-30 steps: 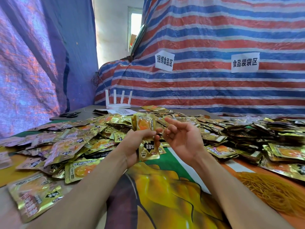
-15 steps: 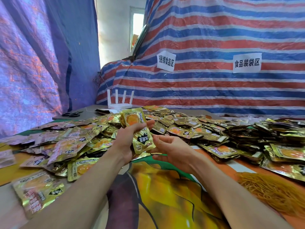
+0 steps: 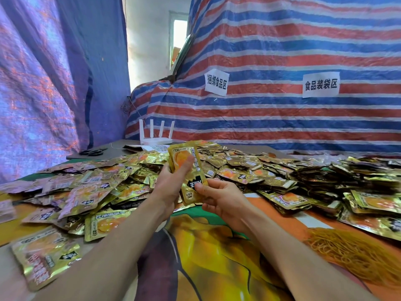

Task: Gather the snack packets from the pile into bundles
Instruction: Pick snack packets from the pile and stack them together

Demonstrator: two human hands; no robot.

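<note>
Packet stack: held upright, long axis near vertical, left hand gripping its middle, right hand pinching its lower end; loose pile lies just beyond, nearest the left hand.

You stand in a makeshift food-packing workshop: striped tarpaulin walls, paper signs marking bundling and bagging zones, snack packets heaped across the counter, yellow bands at its right edge.

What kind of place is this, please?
Probably a makeshift food-packing workshop: heaps of gold snack packets, paper signs naming bundling and bagging zones on striped tarpaulin, and a pile of rubber bands.
</note>
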